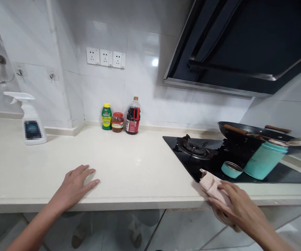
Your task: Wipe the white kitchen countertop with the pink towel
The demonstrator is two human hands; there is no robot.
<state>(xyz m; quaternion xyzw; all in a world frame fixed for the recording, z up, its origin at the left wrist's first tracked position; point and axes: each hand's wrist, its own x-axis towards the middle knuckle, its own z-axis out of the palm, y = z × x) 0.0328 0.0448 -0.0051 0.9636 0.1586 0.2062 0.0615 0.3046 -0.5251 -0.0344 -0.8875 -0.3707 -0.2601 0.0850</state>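
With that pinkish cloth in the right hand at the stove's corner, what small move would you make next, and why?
Probably slide the right hand with the cloth forward along the front edge of the black hob. The cloth already touches that corner, the left hand lies flat on the countertop as a brace, and the teal cup and its lid stand just beyond.
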